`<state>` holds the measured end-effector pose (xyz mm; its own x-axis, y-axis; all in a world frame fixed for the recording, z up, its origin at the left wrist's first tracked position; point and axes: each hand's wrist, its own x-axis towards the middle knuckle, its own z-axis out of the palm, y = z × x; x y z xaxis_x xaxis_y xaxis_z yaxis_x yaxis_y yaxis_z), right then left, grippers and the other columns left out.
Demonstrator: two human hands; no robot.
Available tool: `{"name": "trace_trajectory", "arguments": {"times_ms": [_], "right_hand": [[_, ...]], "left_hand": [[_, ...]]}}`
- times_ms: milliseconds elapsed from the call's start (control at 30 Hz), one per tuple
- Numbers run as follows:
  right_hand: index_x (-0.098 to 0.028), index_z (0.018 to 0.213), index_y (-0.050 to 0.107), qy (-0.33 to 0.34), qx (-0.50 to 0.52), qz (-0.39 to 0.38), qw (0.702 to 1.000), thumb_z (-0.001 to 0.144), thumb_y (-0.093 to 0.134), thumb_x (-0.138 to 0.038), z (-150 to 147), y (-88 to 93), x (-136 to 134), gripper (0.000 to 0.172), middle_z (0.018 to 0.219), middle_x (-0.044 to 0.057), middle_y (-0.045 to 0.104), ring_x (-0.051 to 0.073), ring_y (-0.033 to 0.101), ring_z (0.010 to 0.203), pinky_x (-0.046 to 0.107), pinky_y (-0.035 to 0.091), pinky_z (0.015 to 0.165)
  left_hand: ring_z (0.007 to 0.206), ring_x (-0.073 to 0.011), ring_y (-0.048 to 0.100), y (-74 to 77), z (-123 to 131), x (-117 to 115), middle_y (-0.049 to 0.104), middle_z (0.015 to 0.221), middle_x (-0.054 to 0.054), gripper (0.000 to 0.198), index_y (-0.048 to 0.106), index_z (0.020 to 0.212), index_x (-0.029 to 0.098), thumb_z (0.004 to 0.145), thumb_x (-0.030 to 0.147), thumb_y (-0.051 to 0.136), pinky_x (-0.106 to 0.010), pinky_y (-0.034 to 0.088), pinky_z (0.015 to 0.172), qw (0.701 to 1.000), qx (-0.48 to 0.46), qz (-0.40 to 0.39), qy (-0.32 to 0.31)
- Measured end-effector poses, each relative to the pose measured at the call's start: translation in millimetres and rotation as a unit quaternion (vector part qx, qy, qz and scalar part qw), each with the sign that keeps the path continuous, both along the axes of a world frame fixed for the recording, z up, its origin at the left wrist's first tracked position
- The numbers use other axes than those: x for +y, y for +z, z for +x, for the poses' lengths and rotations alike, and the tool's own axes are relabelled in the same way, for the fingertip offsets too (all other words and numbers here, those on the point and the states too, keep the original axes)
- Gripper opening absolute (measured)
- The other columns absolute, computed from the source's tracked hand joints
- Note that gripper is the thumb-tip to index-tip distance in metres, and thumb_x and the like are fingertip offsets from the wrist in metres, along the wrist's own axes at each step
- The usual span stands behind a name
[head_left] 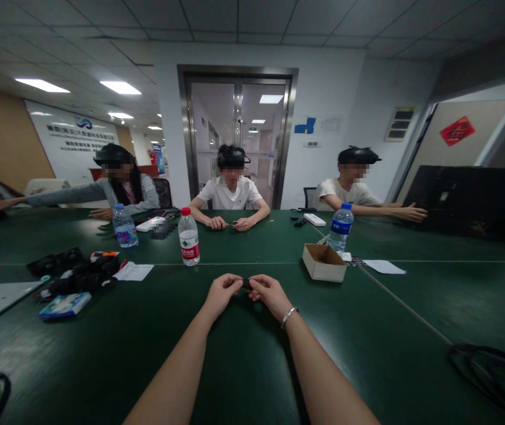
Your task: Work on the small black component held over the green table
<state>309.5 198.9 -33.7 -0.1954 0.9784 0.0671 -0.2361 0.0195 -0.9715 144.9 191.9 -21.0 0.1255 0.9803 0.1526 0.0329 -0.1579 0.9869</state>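
Note:
Both my hands meet just above the dark green table (248,354), a little below the middle of the view. Between them is a small black object (246,283), too small to name. My left hand (223,292) pinches its left end with thumb and fingers. From the other side my right hand (270,293), with a silver bracelet (289,317) on the wrist, grips its right end. The fingers cover much of the object. A red-capped water bottle (189,239) stands beyond my left hand, and a small open box (324,263) sits to the right of my right hand.
Across the table sit three people wearing black headgear. Blue-capped bottles (125,227) stand left and right (340,227). Black gear (87,274), a blue-and-white packet (65,306) and paper (134,271) lie at left. A black monitor (469,200) and coiled cables (494,378) are at right.

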Motion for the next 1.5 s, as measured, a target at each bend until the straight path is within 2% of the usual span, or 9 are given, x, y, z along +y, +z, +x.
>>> {"name": "trace_trajectory", "arguments": {"times_ms": [300, 500, 733, 967, 1100, 1233, 1367, 1500], "right_hand": [[-0.014, 0.09, 0.062, 0.001, -0.014, 0.03, 0.999, 0.059, 0.077, -0.033, -0.2, 3.1, -3.3, 0.04, 0.072, 0.002, 0.061, 0.015, 0.062, 0.064, 0.026, 0.051, 0.061], [-0.015, 0.092, 0.063, -0.014, -0.029, 0.055, 0.998, 0.058, 0.077, -0.028, 0.4, 2.3, -3.5, 0.039, 0.084, 0.003, 0.059, 0.013, 0.06, 0.066, 0.026, 0.052, 0.064], [-0.016, 0.093, 0.062, -0.002, -0.028, 0.061, 0.998, 0.059, 0.076, -0.026, 1.4, 2.9, -3.6, 0.039, 0.089, 0.004, 0.059, 0.013, 0.06, 0.069, 0.028, 0.051, 0.068], [-0.016, 0.096, 0.062, 0.019, 0.009, 0.046, 0.999, 0.059, 0.077, -0.027, 1.9, 1.1, -2.7, 0.041, 0.093, 0.005, 0.059, 0.014, 0.062, 0.072, 0.028, 0.052, 0.071], [-0.015, 0.094, 0.063, 0.002, 0.011, 0.022, 1.0, 0.059, 0.078, -0.03, 0.7, 4.1, -3.5, 0.041, 0.084, 0.004, 0.061, 0.014, 0.062, 0.066, 0.024, 0.052, 0.06], [-0.012, 0.088, 0.063, -0.007, 0.02, 0.006, 1.0, 0.06, 0.078, -0.033, -1.0, 6.3, -3.2, 0.038, 0.066, 0.002, 0.061, 0.011, 0.059, 0.057, 0.019, 0.047, 0.051], [-0.011, 0.085, 0.063, -0.009, 0.026, -0.002, 1.0, 0.059, 0.079, -0.036, -1.7, 5.5, -2.1, 0.039, 0.065, 0.003, 0.062, 0.011, 0.057, 0.053, 0.019, 0.045, 0.047], [-0.01, 0.082, 0.062, -0.005, 0.009, -0.006, 1.0, 0.063, 0.076, -0.041, -0.9, 4.6, -1.5, 0.038, 0.063, 0.005, 0.063, 0.01, 0.056, 0.051, 0.018, 0.042, 0.044]], "left_hand": [[0.062, -0.0137, 0.053, -6.7, -1.1, 5.3, 0.06, 0.069, -0.005, 0.041, 0.064, 0.083, 0.012, 0.064, 0.048, 0.065, -0.025, 0.043, 0.058, 1.0, 0.007, -0.012, 0.014], [0.056, -0.0125, 0.051, -3.5, 1.5, 3.7, 0.057, 0.061, -0.003, 0.044, 0.063, 0.074, 0.011, 0.063, 0.054, 0.063, -0.023, 0.04, 0.054, 0.999, 0.02, -0.019, 0.037], [0.049, -0.0124, 0.047, -8.2, 3.1, 5.8, 0.054, 0.054, -0.001, 0.052, 0.059, 0.065, 0.013, 0.07, 0.064, 0.05, -0.023, 0.035, 0.049, 0.993, 0.097, -0.017, 0.07], [0.048, -0.0136, 0.047, -4.9, 7.5, 1.1, 0.051, 0.049, 0.0, 0.055, 0.056, 0.056, 0.016, 0.077, 0.063, 0.037, -0.025, 0.032, 0.052, 0.977, 0.184, 0.027, 0.102], [0.053, -0.013, 0.048, -6.5, 6.8, 0.2, 0.051, 0.056, 0.001, 0.047, 0.055, 0.063, 0.016, 0.076, 0.06, 0.044, -0.023, 0.033, 0.05, 0.985, 0.15, 0.037, 0.081], [0.063, -0.0137, 0.051, -6.9, 3.7, 1.3, 0.055, 0.069, 0.0, 0.035, 0.056, 0.077, 0.016, 0.073, 0.051, 0.055, -0.021, 0.038, 0.051, 0.997, 0.056, 0.041, 0.021], [0.076, -0.0168, 0.057, -2.2, -0.4, 0.5, 0.06, 0.082, -0.005, 0.032, 0.058, 0.088, 0.015, 0.069, 0.041, 0.064, -0.024, 0.045, 0.063, 0.999, 0.01, 0.053, -0.003], [0.087, -0.0197, 0.058, 1.3, -2.4, -0.7, 0.063, 0.091, -0.008, 0.032, 0.061, 0.089, 0.015, 0.067, 0.036, 0.067, -0.03, 0.045, 0.077, 0.998, -0.006, 0.057, -0.02]]}}
